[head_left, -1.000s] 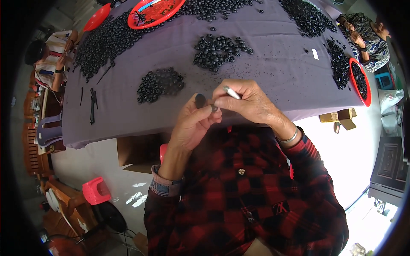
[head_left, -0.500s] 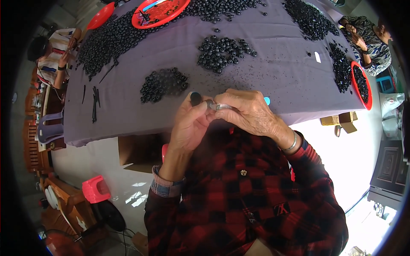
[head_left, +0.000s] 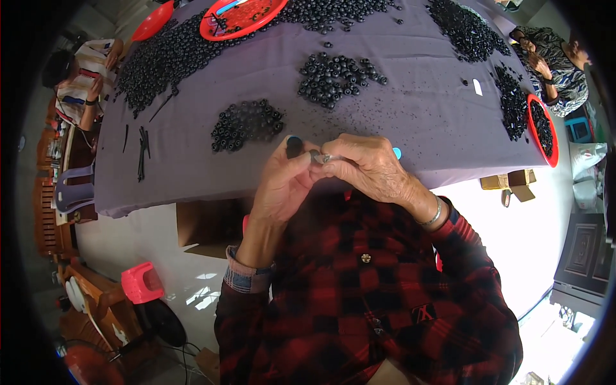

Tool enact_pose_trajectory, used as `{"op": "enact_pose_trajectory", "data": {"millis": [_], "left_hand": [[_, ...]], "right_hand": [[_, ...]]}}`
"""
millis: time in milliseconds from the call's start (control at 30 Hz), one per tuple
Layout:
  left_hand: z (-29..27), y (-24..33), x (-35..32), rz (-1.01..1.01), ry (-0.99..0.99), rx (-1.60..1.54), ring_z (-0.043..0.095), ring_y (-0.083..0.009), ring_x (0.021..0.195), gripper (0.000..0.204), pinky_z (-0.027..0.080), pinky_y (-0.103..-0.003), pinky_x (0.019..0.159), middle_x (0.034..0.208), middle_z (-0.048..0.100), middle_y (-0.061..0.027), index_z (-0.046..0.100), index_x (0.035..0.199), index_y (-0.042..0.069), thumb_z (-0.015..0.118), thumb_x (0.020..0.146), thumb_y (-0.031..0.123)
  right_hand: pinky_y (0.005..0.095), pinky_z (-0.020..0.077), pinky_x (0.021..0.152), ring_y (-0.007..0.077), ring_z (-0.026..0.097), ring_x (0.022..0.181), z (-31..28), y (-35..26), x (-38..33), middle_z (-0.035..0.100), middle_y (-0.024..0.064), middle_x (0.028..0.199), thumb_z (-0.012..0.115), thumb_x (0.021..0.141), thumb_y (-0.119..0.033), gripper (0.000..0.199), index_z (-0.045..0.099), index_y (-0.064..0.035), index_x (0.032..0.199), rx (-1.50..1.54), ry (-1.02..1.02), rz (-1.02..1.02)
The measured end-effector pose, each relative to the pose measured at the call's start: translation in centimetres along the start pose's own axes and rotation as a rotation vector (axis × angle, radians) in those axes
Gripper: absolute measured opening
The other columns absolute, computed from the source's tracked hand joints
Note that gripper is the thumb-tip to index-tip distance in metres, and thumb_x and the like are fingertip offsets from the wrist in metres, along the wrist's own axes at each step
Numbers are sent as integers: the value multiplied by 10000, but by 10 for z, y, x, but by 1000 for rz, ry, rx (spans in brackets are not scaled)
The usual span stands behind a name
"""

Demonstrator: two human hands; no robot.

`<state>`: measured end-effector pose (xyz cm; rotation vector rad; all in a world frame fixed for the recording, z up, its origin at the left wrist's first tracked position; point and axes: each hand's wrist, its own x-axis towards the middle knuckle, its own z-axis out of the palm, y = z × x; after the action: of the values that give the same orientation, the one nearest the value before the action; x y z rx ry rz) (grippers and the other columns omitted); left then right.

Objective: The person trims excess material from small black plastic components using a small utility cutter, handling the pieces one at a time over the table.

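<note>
Just beyond the near table edge, my two hands meet. My left hand point(head_left: 282, 176) is closed, pinching a small dark round piece point(head_left: 315, 156) between thumb and fingers. A black sleeve-like cover point(head_left: 294, 147) stands up at its index finger. My right hand point(head_left: 375, 168) is closed round a small knife; its shiny metal tip point(head_left: 327, 158) touches or nearly touches the dark piece, and a light blue handle end point(head_left: 397, 153) shows past the knuckles. The palm hides the rest of the knife. Beyond my hands lie a small pile of black ring-shaped parts point(head_left: 247, 126) and another such pile point(head_left: 333, 80).
The purple-grey tablecloth point(head_left: 186, 176) bears dark crumbs, thin black strips point(head_left: 142, 154) and larger black heaps. A red plate point(head_left: 253, 24) holds scraps and a blue-handled tool. One person point(head_left: 86, 83) sits at the left, another point(head_left: 552, 67) at the right beside a red tray point(head_left: 553, 157).
My hands keep nearly the same pose and grip. The blue handle end has shifted slightly left, and less of the metal tip shows.
</note>
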<state>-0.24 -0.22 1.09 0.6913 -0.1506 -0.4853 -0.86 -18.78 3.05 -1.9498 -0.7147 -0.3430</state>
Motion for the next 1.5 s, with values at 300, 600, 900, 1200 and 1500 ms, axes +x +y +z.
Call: {"op": "enact_pose_trajectory", "data": {"millis": [300, 600, 900, 1200, 1500], "left_hand": [[13, 1, -2, -51, -23, 89, 574, -152, 790, 140, 540, -460, 878, 905, 565, -65, 494, 962, 46, 598, 869, 29], [10, -7, 1, -71, 17, 3, 597, -159, 847, 197, 554, -397, 849, 965, 596, -61, 531, 1049, 26, 609, 874, 70], [-4, -13, -2, -181, -109, -79, 613, -157, 817, 254, 569, -411, 846, 930, 590, -84, 504, 1079, 3, 619, 875, 100], [-25, 34, 6, 484, 619, 1381, 543, -91, 665, 200, 468, -266, 626, 728, 597, -24, 552, 832, 23, 740, 783, 71], [-52, 53, 32, 859, 664, 1810, 590, -366, 790, 355, 459, -441, 690, 826, 617, -133, 563, 875, 31, 815, 692, 201]], "right_hand": [[278, 419, 583, 94, 455, 658, -40, 16, 14, 553, 59, 736, 621, 940, -284, 303, 631, 18, 945, -112, -104, 446], [257, 405, 640, 89, 475, 718, -27, -15, 9, 557, 2, 795, 716, 849, -145, 206, 647, -3, 981, 254, -176, 300], [228, 470, 631, 67, 567, 679, -11, -11, 6, 607, -12, 753, 623, 894, -37, 64, 636, 12, 854, 756, -181, 469], [377, 401, 532, 272, 508, 562, -52, 29, -4, 500, 182, 640, 678, 825, -129, 217, 532, 18, 761, -444, -2, 399], [490, 473, 597, 416, 605, 725, -51, 49, -22, 627, 169, 720, 697, 806, -211, 209, 578, -43, 775, -672, 17, 420]]}}
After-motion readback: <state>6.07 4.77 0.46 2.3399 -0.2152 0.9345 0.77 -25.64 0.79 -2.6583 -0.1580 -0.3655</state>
